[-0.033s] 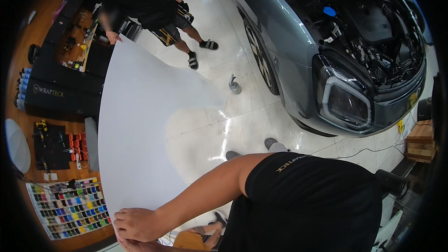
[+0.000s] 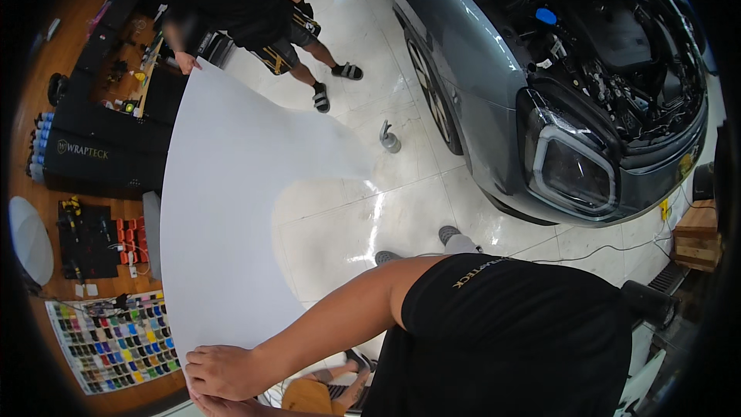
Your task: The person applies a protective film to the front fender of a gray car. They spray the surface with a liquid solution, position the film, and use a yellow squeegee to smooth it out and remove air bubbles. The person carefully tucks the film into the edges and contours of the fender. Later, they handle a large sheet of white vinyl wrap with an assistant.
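A large white translucent sheet of film [image 2: 224, 185] hangs stretched between me and another person. My right hand [image 2: 224, 371] is closed on its near corner, with the arm reaching across to the left. Just below, my left hand [image 2: 231, 405] is closed at the same edge, partly cut off by the picture's lower rim. At the far end, a person in black [image 2: 239, 0] grips the opposite corner with one hand [image 2: 185, 62]. The sheet's right side curves inward above the floor.
A grey car [image 2: 494, 108] with its engine bay exposed stands at the right. On the tiled floor is a spray bottle [image 2: 390, 140]. At left are a black counter [image 2: 100, 139] and a colour swatch board [image 2: 116, 340]. Another person's legs [image 2: 351, 382] and a wooden stool [image 2: 305, 396] show below.
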A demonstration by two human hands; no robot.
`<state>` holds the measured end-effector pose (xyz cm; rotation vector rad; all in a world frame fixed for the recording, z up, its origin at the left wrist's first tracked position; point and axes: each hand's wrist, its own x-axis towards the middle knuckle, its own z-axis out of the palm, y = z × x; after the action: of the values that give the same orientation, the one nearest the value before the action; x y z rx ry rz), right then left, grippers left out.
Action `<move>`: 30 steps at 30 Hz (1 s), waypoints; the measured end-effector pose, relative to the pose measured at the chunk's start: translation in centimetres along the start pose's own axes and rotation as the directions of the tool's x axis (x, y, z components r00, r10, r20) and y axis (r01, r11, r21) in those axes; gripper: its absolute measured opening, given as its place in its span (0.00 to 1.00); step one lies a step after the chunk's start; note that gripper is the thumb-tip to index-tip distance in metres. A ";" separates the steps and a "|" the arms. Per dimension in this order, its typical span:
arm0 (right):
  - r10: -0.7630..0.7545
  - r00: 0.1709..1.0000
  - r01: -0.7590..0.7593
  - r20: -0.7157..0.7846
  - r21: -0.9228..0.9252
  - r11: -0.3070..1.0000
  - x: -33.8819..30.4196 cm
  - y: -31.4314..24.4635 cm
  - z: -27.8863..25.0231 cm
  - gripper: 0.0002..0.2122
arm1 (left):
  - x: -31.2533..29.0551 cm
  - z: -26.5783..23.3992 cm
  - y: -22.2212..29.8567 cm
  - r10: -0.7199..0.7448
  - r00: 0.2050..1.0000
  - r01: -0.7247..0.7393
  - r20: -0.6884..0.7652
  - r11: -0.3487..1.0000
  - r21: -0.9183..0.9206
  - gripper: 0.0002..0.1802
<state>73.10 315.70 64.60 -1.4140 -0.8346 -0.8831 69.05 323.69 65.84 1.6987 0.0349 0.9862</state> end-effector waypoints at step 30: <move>0.920 -0.187 -0.596 0.344 -0.784 0.172 -39.2 4.0 -21.7 0.20 | 25.3 -8.7 -7.6 0.049 0.997 -0.062 0.061 0.972 0.225 0.22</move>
<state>58.22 294.53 27.86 -2.2915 -0.1307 0.9206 83.53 345.67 74.71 1.9449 0.0666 1.0069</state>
